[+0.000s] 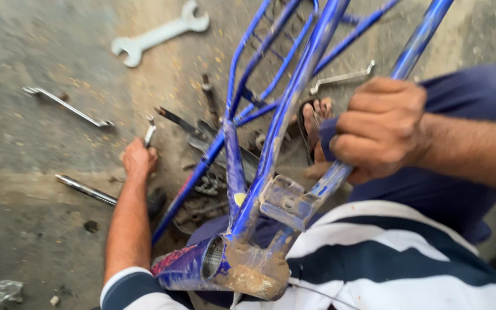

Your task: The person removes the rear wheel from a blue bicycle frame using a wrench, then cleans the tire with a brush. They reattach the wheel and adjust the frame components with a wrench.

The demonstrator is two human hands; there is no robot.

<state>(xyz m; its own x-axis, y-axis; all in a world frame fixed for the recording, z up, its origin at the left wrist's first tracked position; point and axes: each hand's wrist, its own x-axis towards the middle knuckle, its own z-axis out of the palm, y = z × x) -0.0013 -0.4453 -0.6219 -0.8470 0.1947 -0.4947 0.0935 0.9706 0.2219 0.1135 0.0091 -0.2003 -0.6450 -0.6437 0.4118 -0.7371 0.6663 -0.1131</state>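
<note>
Right hand (377, 129) gripping scuffed blue bicycle frame (271, 149), left hand (139, 161) seemingly holding small tool (150, 135)

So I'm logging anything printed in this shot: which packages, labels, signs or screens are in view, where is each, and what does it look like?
Sticker: on the blue bicycle frame, low on a tube near the rusty bottom bracket shell; small, rounded, yellow.
Wrapper scrap: on the concrete floor, bottom left corner; crumpled, clear-greyish; what it is stays uncertain.
No signs or screens show.

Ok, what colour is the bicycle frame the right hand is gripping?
Blue, with rust and dirt around the bottom bracket; the bicycle frame and right hand show in the head view.
</note>
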